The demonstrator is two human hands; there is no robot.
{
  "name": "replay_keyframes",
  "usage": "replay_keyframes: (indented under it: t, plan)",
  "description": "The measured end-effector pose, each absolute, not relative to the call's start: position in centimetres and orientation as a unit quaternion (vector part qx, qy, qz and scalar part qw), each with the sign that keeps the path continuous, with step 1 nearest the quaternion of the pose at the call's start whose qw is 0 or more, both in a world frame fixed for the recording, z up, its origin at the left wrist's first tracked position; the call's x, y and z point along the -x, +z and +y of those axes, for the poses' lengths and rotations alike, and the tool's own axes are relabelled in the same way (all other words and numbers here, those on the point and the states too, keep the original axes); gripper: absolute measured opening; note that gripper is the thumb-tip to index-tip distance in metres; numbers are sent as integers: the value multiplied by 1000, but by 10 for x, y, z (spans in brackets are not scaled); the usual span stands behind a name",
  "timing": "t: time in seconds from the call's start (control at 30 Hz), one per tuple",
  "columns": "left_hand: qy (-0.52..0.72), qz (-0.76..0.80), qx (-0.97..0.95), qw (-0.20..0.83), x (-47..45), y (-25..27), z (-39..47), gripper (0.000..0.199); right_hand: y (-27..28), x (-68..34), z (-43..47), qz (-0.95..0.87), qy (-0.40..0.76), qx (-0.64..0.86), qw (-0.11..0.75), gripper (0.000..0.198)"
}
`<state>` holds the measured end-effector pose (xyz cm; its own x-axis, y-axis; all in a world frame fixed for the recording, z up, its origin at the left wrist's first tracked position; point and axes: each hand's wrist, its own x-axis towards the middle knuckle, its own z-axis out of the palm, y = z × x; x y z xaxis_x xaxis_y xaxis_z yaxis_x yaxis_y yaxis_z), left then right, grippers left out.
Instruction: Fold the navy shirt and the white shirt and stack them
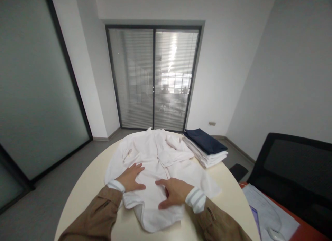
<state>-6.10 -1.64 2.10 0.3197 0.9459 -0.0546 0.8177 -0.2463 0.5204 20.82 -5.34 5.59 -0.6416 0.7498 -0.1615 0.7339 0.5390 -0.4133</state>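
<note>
A white shirt [145, 154] lies spread over the round cream table, its collar end at the far edge and one sleeve folded across the front. Its near hem [153, 216] is bunched and rumpled. My left hand [131, 178] rests on the left part of the cloth, fingers spread and thumb stretched out. On the right, my right hand [176, 191] touches the shirt with index finger and thumb apart, nothing visible between them. Its other fingers are mostly hidden.
At the table's [85, 189] back right edge stands a stack of folded white clothes [207, 161] topped by a navy folded garment [204, 140]. To the right are a black mesh chair [293, 168], a white cloth or sheet [269, 206] and a white mouse-like object [276, 234].
</note>
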Motion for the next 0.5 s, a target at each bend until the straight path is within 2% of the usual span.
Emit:
replay_keyframes:
  t: [0.13,0.23,0.5]
  plan:
    - [174,548,-804,153,64,28,-15,55,67,-201,-66,-875,260,408,-19,99]
    - [162,551,-814,86,59,36,-17,39,76,-199,-72,-857,327,397,-33,98]
    - [142,525,-832,105,48,47,-26,28,72,-200,-63,-812,474,340,-12,63]
